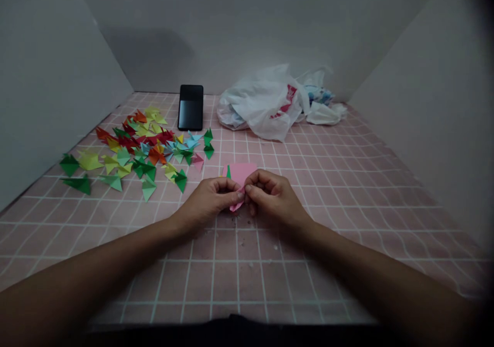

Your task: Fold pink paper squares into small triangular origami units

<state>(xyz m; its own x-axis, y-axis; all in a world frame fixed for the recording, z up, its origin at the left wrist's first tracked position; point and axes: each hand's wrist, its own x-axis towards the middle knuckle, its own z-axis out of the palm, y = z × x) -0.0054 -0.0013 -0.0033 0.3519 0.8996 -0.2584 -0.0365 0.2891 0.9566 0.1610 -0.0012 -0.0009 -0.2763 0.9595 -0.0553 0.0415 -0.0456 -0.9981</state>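
Note:
A small folded piece of pink paper (236,203) is pinched between my two hands, partly covered by the fingers. My left hand (214,196) is closed on its left side, thumb on top. From the right, my right hand (272,196) grips the same paper with thumb and forefinger. Just behind the fingers lies a flat pink paper sheet (243,170), with a bit of green paper (228,171) showing at its left edge. The near part of that sheet is hidden by my hands.
Many folded paper figures in several colours (148,149) spread over the left of the pink checked tablecloth (216,280). A black phone (190,108) leans near the back wall. Right of it sits a crumpled white plastic bag (266,102). Pale walls enclose the back and sides.

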